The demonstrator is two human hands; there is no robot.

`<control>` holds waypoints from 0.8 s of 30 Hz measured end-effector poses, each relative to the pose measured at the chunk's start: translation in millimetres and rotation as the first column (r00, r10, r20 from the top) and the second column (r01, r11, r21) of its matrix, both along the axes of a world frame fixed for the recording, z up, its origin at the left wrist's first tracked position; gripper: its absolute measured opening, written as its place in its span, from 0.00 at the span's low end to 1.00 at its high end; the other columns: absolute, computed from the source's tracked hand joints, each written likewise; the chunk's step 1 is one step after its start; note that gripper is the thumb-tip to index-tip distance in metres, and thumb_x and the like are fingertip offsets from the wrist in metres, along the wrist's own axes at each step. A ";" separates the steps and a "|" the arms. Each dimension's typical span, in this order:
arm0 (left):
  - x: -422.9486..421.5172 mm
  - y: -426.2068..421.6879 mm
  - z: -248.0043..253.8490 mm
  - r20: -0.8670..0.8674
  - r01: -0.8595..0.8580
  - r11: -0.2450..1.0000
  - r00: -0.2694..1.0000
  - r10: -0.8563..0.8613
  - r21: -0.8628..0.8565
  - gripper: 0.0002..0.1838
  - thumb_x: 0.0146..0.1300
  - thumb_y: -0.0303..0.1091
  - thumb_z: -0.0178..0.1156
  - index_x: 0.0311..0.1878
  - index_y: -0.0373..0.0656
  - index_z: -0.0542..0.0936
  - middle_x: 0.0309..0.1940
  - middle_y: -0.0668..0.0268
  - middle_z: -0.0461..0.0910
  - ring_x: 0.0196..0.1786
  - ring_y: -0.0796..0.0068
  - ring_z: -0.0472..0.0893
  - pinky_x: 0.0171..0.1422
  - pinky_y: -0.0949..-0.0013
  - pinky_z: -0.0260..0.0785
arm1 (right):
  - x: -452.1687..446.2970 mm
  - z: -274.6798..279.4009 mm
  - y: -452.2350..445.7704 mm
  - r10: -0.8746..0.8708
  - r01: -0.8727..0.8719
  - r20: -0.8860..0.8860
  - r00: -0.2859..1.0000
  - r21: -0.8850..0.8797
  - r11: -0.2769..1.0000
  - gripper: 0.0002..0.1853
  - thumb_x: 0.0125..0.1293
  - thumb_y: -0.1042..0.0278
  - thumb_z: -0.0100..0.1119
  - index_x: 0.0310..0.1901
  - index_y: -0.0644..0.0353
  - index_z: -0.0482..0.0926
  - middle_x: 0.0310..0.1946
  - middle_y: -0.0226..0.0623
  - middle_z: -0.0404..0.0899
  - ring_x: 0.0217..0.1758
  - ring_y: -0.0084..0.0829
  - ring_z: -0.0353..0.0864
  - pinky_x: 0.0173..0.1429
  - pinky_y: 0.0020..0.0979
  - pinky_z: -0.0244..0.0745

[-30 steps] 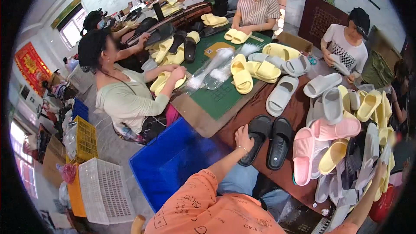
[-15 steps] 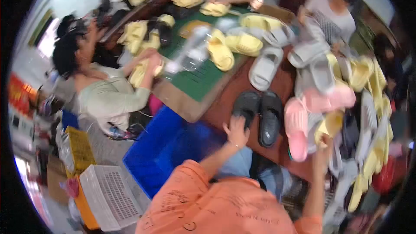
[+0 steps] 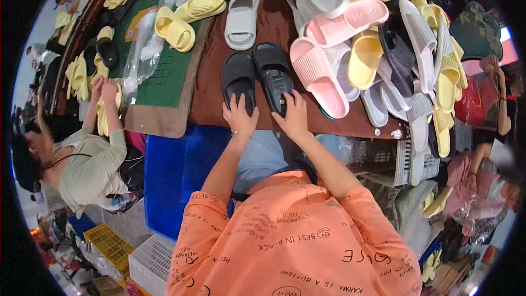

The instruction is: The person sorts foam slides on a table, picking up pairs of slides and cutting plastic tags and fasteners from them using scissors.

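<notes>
A pair of black slide sandals lies side by side on the brown tabletop, toes pointing away from me. My left hand [image 3: 240, 118] grips the heel of the left black slide [image 3: 238, 71], fingers on its footbed. On the heel of the right black slide [image 3: 269, 57], my right hand [image 3: 292, 116] has its fingers over the edge and the thumb at the inner side. Just right of this pair lies a pink slide [image 3: 319, 79], with a yellow slide [image 3: 365, 60] beyond it. A grey slide [image 3: 242, 19] sits behind the black ones.
A heap of grey, yellow, pink and black slides covers the table's right side. Left are a green mat [image 3: 161, 85], plastic bags [image 3: 148, 38] and yellow slides [image 3: 175, 28]. A blue bin [image 3: 164, 186] stands below the table edge. A person in a pale top [image 3: 90, 175] works at left.
My right hand has left the yellow slide in the heap and come to the right black slide. My left hand stays at the left one. The view has turned and steadied.
</notes>
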State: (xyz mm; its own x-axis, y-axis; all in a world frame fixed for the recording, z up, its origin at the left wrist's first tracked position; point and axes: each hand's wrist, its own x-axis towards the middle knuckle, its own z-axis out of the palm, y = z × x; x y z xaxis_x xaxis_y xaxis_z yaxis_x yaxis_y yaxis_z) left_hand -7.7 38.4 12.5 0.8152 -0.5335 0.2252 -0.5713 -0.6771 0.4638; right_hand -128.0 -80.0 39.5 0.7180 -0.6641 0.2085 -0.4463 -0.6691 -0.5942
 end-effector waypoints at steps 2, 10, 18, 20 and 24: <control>2.6 -3.7 -1.6 0.004 -0.004 1.000 1.000 0.004 0.013 0.33 0.46 0.45 0.63 0.58 0.46 0.70 0.62 0.55 0.60 0.62 0.37 0.53 0.64 0.42 0.47 | 6.8 -0.7 7.4 -0.057 0.056 -0.010 0.998 -0.057 0.997 0.35 0.42 0.61 0.67 0.55 0.61 0.67 0.56 0.49 0.61 0.56 0.51 0.61 0.58 0.45 0.61; -0.9 -3.7 2.4 0.012 0.044 0.990 0.999 -0.046 0.131 0.32 0.59 0.56 0.50 0.60 0.43 0.69 0.66 0.48 0.55 0.67 0.36 0.45 0.67 0.40 0.37 | -0.6 2.2 39.2 -0.080 0.066 0.112 0.990 0.126 0.990 0.29 0.46 0.65 0.65 0.53 0.61 0.68 0.54 0.48 0.61 0.56 0.50 0.60 0.60 0.43 0.58; -15.8 -13.3 -11.1 0.082 0.121 0.970 0.987 -0.141 0.210 0.45 0.55 0.56 0.53 0.67 0.34 0.52 0.68 0.44 0.46 0.70 0.45 0.45 0.70 0.49 0.37 | -67.7 -22.0 -20.9 -0.312 0.314 0.079 0.947 -0.010 0.949 0.24 0.53 0.70 0.58 0.53 0.64 0.70 0.57 0.47 0.66 0.62 0.46 0.61 0.61 0.44 0.58; -14.0 -11.1 -14.8 0.092 0.137 0.972 0.983 -0.157 0.191 0.44 0.57 0.57 0.51 0.67 0.34 0.51 0.68 0.44 0.46 0.70 0.44 0.46 0.70 0.48 0.37 | -82.4 -19.3 -34.8 -0.308 0.317 0.094 0.947 -0.113 0.942 0.23 0.53 0.71 0.57 0.52 0.65 0.70 0.56 0.46 0.68 0.63 0.46 0.60 0.63 0.43 0.56; -13.2 -9.6 -12.5 0.074 0.161 0.965 0.981 -0.180 0.205 0.45 0.57 0.58 0.50 0.67 0.34 0.51 0.68 0.44 0.45 0.70 0.44 0.46 0.70 0.47 0.36 | -101.9 -16.1 -57.0 -0.296 0.295 0.024 0.955 -0.204 0.934 0.23 0.51 0.72 0.58 0.51 0.63 0.71 0.51 0.41 0.71 0.60 0.42 0.62 0.61 0.43 0.57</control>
